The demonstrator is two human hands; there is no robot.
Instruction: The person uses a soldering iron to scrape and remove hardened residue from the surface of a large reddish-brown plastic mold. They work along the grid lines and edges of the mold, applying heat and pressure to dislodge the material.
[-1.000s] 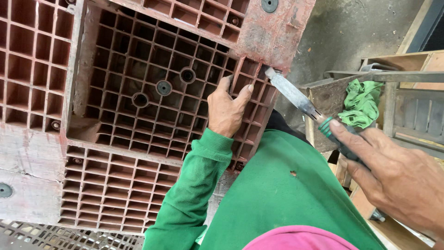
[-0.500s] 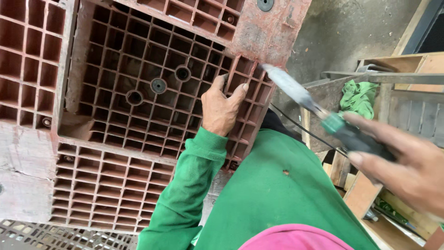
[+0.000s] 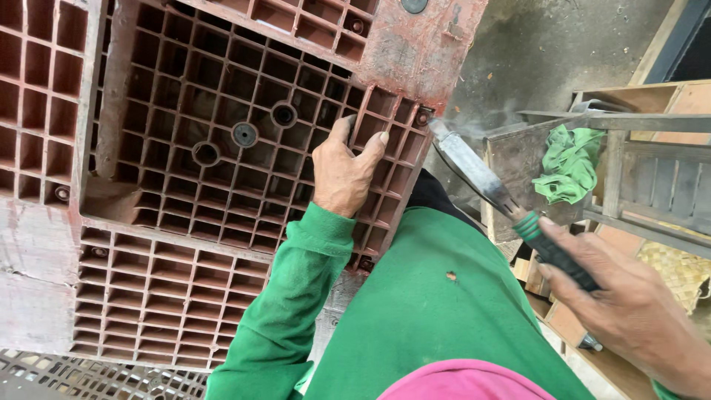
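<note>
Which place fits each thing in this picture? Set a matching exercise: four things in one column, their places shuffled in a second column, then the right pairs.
Things:
1. left hand
2. right hand
3. flat metal blade
4. green cloth

Places:
A. tip at the corner of the red plastic pallet, faint smoke there
B. lying in a wooden frame on the right
C. resting flat on the pallet's grid
D. gripping the tool's dark handle

Pairs: 1-C, 2-D, 3-A, 4-B

The red pallet (image 3: 222,148) is cut off at the left and far edges. The right hand (image 3: 629,311) is cropped at the near right corner; the tool's handle (image 3: 555,255) is partly hidden under its fingers (image 3: 574,241).
</note>
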